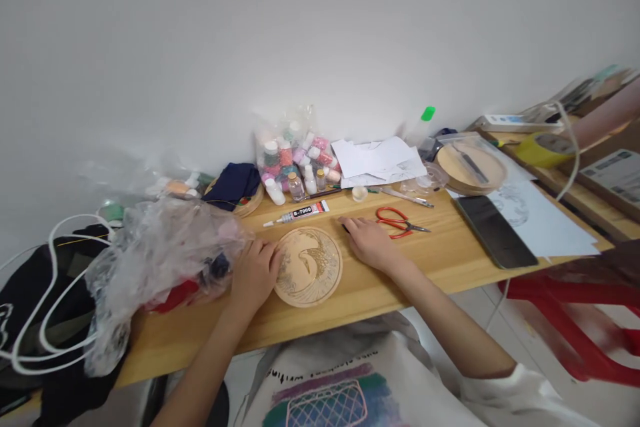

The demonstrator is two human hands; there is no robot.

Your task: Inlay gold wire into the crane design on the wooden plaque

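A round wooden disc with an engraved bird-like pattern and gold-toned lines lies flat on the wooden table. At its left edge rests my left hand, fingers laid down loosely, the nearest ones touching or almost touching the rim. My right hand lies on the table to the right of the disc, fingers bent together. A small dark thing shows at its fingertips, too little of it to name. Red-handled scissors lie just beyond that hand. Behind the disc is a B-7000 glue tube, its pale nozzle pointing left.
Small bottles and a clear bag of bead jars stand by the wall. White papers, a craft knife, a phone and a round wooden piece lie rightward. Crumpled plastic bags and white cable crowd the left.
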